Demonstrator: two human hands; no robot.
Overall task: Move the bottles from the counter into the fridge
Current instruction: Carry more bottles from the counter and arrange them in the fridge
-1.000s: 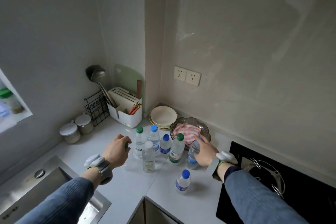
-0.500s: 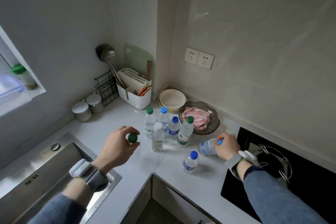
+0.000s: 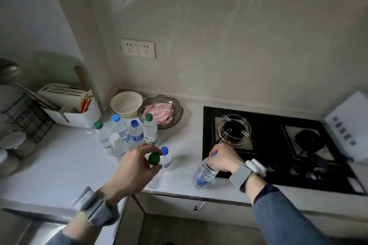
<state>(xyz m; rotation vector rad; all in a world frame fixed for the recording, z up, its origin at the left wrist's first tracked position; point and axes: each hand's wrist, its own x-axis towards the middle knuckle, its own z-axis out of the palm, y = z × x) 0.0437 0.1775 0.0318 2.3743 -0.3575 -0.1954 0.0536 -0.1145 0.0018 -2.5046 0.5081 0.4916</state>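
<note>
My left hand grips a clear bottle with a green cap by its neck, lifted over the counter's front edge. My right hand holds a blue-labelled bottle by its top, tilted, beside the stove. A small blue-capped bottle stands alone just behind my left hand. Several more bottles with green, blue and white caps cluster upright on the white counter near the corner.
A glass bowl with a pink striped cloth and stacked plates sit behind the bottles. A white utensil holder and wire rack stand at the left. A black gas stove lies to the right. The fridge is out of view.
Both hands have pulled back and to the right, each carrying its bottle away from the cluster. The view has swung right, bringing the stove into sight.
</note>
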